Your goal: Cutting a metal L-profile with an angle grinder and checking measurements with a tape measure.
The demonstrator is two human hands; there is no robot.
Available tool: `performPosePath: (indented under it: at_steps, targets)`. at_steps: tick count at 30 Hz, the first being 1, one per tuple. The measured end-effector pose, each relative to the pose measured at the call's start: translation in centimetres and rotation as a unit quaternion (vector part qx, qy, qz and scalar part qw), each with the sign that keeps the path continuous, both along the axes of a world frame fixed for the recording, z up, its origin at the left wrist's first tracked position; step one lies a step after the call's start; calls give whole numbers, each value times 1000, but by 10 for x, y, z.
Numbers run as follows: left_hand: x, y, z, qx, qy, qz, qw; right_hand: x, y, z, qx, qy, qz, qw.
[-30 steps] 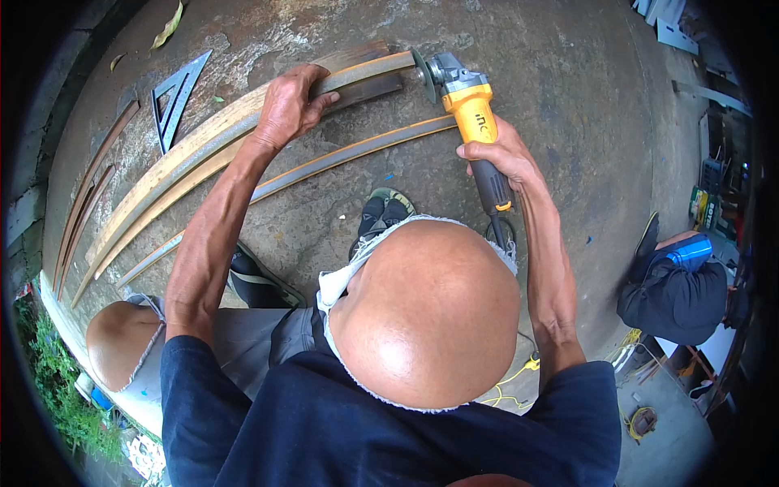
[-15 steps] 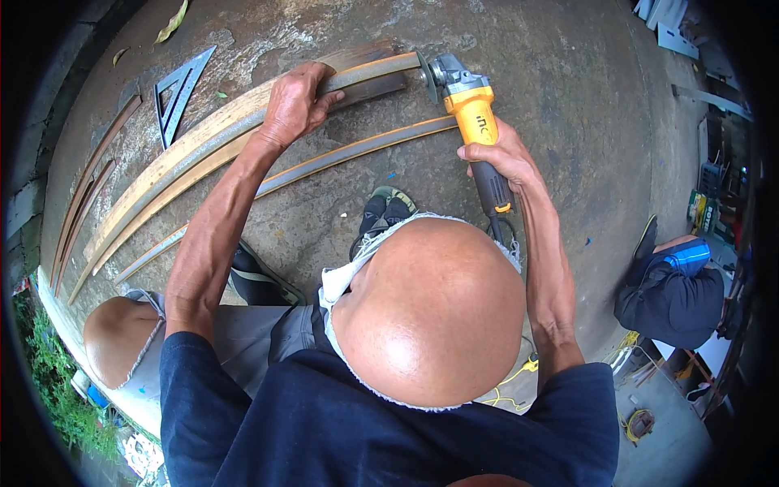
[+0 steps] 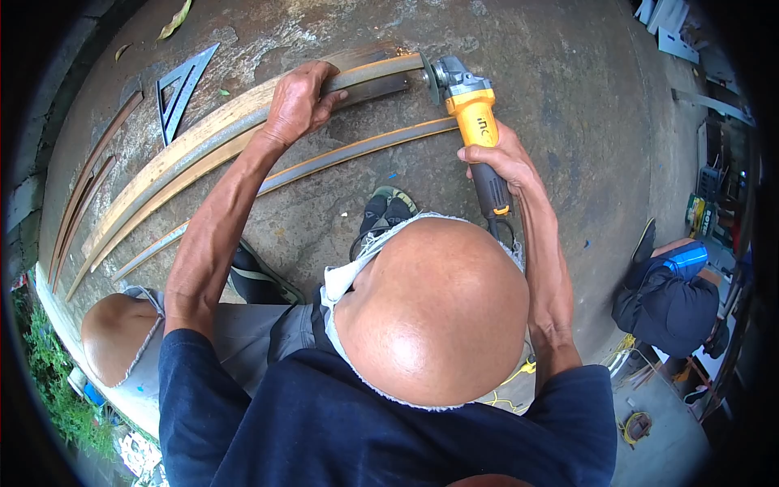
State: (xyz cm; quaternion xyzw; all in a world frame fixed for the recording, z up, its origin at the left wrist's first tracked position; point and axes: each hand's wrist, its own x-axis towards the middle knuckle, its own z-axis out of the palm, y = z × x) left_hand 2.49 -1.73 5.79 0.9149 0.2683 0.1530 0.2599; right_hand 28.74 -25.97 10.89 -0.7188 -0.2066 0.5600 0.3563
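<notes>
In my right hand is a yellow and grey angle grinder, its head pointing away from me. The grinder's disc is at the right end of a long grey metal bar, where small orange sparks show. My left hand is closed around this bar just left of the cut end, pressing it down on wooden strips. A dark piece of wood lies under and beside the bar. Nearer to me, a second metal bar rests on the concrete, touched by neither hand.
A blue-grey triangular square lies beyond the wood. Thin rusty bars lie at far left. My shoe is close to the second bar. At right another person crouches by tools. A yellow cord runs behind my right knee.
Orange sparks now show at the bar's end beside the disc. Both hands and the grinder have barely moved.
</notes>
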Motion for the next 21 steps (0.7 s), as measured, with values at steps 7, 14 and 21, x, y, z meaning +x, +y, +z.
performPosePath:
  at_steps: [7, 14, 21]
  targets:
    - [0, 1, -2, 2, -2, 0, 1000, 0, 0, -1, -4, -1, 1, 1000]
    - [0, 1, -2, 0, -4, -2, 1000, -2, 1, 1, -8, 1, -9, 1000]
    - [0, 1, -4, 2, -3, -3, 1000, 1, 1, -2, -6, 1, 1, 1000]
